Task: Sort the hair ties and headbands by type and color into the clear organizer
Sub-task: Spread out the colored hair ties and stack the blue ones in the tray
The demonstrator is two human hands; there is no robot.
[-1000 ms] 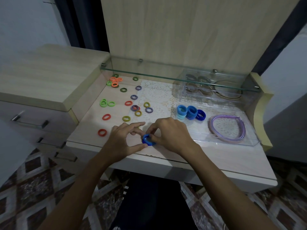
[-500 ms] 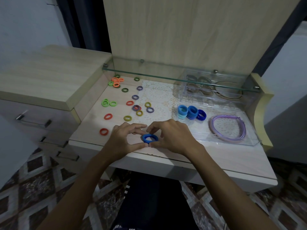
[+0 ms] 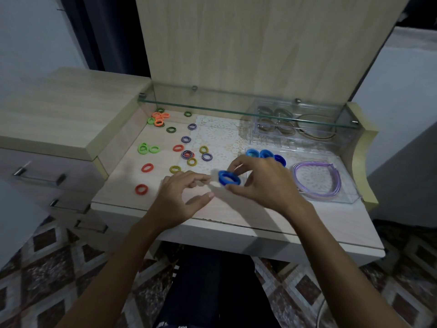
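Note:
My right hand pinches a dark blue hair tie a little above the desk. My left hand hovers just left of it with fingers apart and nothing in them. Several blue ties stand in a row in the clear organizer tray, partly hidden behind my right hand. A purple headband lies in the same tray to the right. Loose ties are scattered on the left: red, green, orange, olive and purple striped.
A second clear box with brownish bands stands at the back under a glass shelf. A lace mat covers the desk's middle. A raised wooden cabinet top with drawers borders the left side.
Both hands held the blue tie near the desk's front. Now my right hand has lifted it up and to the right, and my left hand has let go.

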